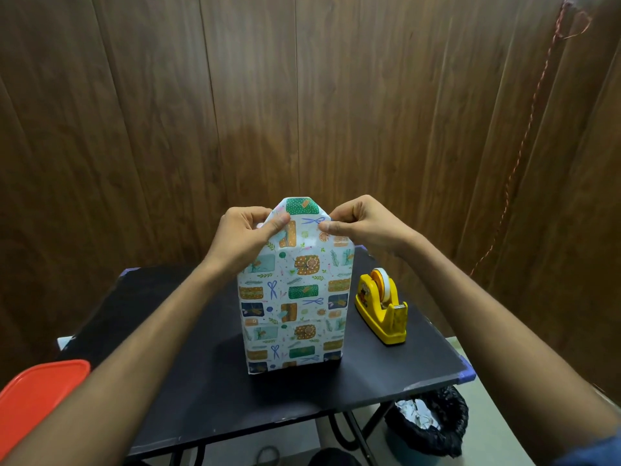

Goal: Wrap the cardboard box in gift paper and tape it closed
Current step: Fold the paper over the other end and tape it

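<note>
The box (294, 307) stands upright on end in the middle of the black table (208, 381), covered in white gift paper printed with presents, scissors and leaves. At its top the paper narrows into a flap (300, 210) that points up. My left hand (250, 235) pinches the flap's left folded edge between thumb and fingers. My right hand (361, 223) pinches the right folded edge the same way. The cardboard itself is hidden under the paper.
A yellow tape dispenser (381, 307) with a white roll sits on the table right of the box. A red plastic lid (37, 395) lies at the lower left. A bin lined with a black bag (433, 425) stands under the table's right side. A wooden wall is behind.
</note>
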